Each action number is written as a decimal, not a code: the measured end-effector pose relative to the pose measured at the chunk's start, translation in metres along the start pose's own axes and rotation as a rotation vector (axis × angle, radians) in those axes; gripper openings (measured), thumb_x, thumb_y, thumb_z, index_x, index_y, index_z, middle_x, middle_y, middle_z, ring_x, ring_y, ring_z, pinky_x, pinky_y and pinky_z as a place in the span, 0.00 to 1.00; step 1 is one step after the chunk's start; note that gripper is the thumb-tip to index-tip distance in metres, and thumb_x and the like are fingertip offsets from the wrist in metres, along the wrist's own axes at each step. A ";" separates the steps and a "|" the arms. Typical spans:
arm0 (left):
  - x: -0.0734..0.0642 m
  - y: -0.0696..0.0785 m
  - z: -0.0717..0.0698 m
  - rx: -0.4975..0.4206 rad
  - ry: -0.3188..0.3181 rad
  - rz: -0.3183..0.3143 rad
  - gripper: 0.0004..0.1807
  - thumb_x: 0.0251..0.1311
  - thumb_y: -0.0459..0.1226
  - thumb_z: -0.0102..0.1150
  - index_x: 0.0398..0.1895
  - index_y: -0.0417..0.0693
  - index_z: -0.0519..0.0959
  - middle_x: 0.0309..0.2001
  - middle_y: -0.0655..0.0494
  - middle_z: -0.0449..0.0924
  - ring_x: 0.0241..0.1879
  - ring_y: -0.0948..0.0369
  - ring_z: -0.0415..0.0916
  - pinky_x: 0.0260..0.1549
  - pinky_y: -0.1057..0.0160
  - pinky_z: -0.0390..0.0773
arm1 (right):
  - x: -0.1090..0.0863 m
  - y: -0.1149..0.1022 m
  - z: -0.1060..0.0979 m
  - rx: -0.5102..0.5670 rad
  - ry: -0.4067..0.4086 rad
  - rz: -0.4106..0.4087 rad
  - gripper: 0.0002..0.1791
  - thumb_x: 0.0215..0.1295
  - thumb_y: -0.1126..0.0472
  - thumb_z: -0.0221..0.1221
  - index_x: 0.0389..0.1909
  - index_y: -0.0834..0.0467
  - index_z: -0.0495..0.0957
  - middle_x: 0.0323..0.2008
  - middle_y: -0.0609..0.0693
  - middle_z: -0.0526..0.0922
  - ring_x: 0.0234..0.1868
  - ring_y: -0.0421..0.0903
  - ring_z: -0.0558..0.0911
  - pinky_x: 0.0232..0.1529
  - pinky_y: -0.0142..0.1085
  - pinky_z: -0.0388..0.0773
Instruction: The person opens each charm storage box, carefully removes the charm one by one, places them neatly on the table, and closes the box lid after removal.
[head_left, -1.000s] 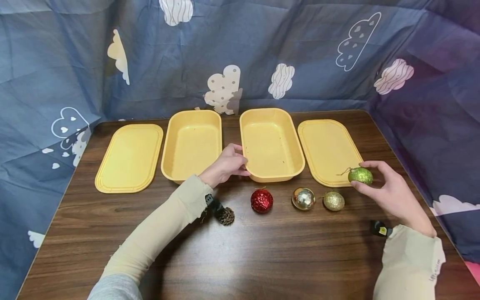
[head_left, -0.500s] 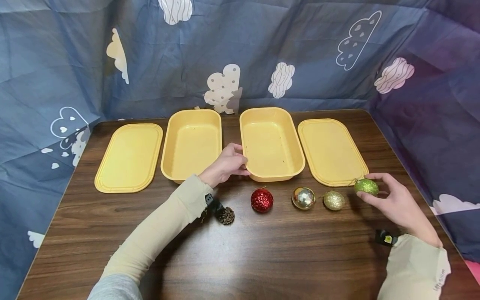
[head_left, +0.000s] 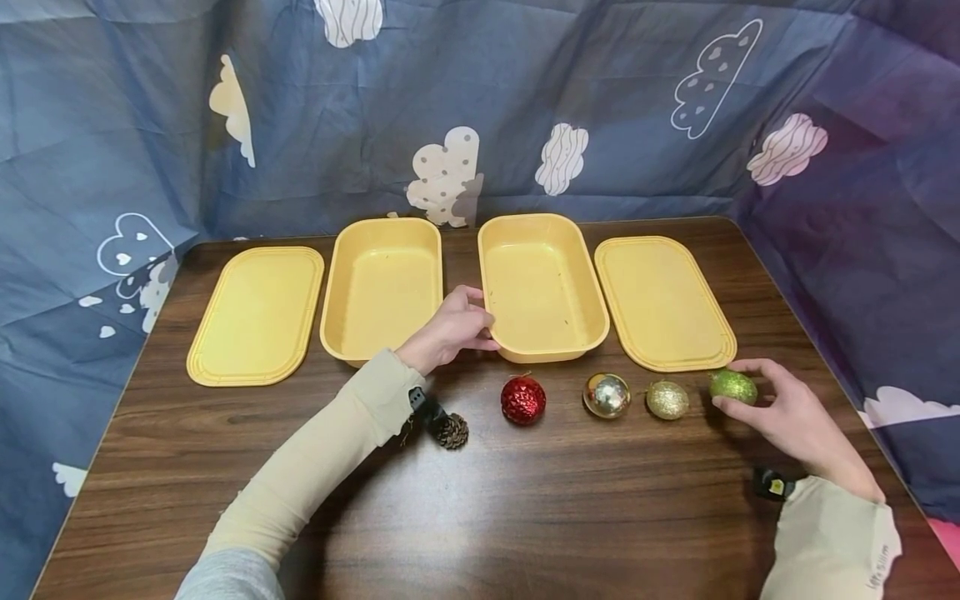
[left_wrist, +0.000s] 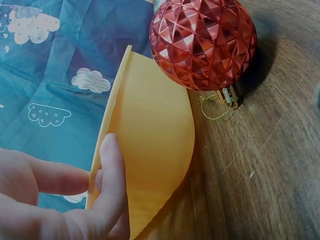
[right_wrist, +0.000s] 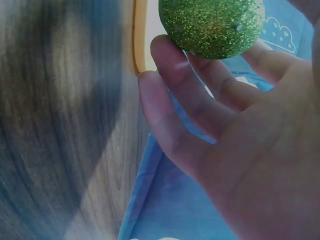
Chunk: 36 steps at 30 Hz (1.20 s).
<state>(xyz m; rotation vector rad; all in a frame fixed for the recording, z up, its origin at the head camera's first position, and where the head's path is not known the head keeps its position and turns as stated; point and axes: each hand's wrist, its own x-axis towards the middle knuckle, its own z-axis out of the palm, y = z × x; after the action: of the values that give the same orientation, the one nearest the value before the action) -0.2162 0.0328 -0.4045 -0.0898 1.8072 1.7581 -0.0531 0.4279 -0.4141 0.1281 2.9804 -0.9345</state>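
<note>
My left hand (head_left: 453, 327) pinches the left rim of the right-hand yellow box (head_left: 592, 333), thumb and fingers on either side of the wall in the left wrist view. Between thumb and fingers, my right hand (head_left: 798, 417) holds a green glitter bauble (head_left: 733, 387) just off the near corner of the right lid (head_left: 667, 308). Left of it, in a row, come a gold glitter bauble (head_left: 667, 401), a shiny gold bauble (head_left: 607, 395) and a red faceted bauble (left_wrist: 205, 42). A pine cone (head_left: 452, 431) lies near my left wrist.
A second yellow box (head_left: 337, 325) stands left of the first, with another yellow lid (head_left: 255, 317) beside it. Behind the brown wooden table (head_left: 510, 517) hangs a blue cloud-patterned cloth (head_left: 300, 125), which also covers the sides.
My right hand has moved the green bauble toward me and slightly right, from over the lid's corner to beside the gold glitter bauble. My left hand stays on the box rim.
</note>
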 end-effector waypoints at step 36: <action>0.001 0.000 0.000 0.008 0.007 -0.011 0.30 0.63 0.24 0.46 0.68 0.37 0.51 0.54 0.36 0.67 0.31 0.56 0.73 0.34 0.62 0.85 | 0.001 0.001 0.013 -0.113 -0.142 0.098 0.34 0.59 0.43 0.64 0.55 0.64 0.69 0.51 0.69 0.75 0.48 0.62 0.74 0.40 0.44 0.69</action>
<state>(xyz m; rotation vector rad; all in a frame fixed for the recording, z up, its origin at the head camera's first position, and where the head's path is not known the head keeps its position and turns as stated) -0.2167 0.0332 -0.4053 -0.1028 1.8152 1.7443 -0.0541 0.4217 -0.4253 0.1954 2.8588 -0.7308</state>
